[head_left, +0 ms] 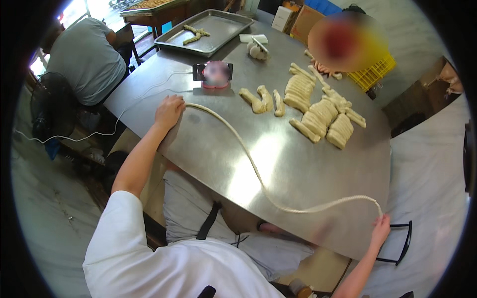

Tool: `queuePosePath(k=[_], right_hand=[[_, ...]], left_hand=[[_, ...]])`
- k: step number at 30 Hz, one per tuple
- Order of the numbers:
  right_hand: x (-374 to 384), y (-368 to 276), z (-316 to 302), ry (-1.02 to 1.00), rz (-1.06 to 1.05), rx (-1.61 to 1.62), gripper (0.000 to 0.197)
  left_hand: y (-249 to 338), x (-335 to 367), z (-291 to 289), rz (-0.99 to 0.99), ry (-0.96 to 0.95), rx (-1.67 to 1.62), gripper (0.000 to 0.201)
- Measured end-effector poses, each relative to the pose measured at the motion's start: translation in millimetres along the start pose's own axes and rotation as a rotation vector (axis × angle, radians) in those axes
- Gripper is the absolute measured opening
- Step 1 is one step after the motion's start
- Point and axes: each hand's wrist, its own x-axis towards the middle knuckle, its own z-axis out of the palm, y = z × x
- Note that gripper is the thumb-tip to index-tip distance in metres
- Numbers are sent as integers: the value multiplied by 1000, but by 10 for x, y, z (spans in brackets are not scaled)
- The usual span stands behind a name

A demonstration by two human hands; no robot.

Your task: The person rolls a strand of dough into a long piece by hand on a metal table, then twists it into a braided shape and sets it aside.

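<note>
A long, thin pale dough rope (240, 140) bows across the steel table between my two hands, its right part blurred. My left hand (170, 110) rests palm down by the table's near-left edge, its fingers closed over one end. Out at the right edge, my right hand (381, 229) pinches the other end between its fingers. Stacked dough strips (320, 118) lie beyond the rope, toward the far right. Several short dough pieces (257, 101) sit to the left of that stack.
A metal tray (211, 30) with twisted dough (195, 35) stands at the far left. A propped phone (213, 73) and its white cable lie nearer. Another person's hand (326, 68) is by the yellow crate (373, 73). A person in grey (87, 59) sits at left.
</note>
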Motion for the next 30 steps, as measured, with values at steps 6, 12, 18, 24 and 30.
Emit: queuePosePath(k=[6, 12, 18, 24, 30], right_hand=[[-10, -699, 66, -249, -284, -327, 31], [-437, -214, -41, -228, -109, -454, 19], [-76, -1258, -939, 321, -117, 135, 25], [366, 1606, -703, 200, 417, 63, 19], [987, 1581, -1153, 419, 109, -731, 40]], left_hand=[[299, 67, -119, -70, -251, -23, 30], [908, -917, -492, -1, -259, 341, 47], [1010, -675, -1209, 610, -654, 232, 14], [-497, -230, -1327, -45, -198, 205, 13], [-506, -390, -1684, 197, -289, 159, 12]])
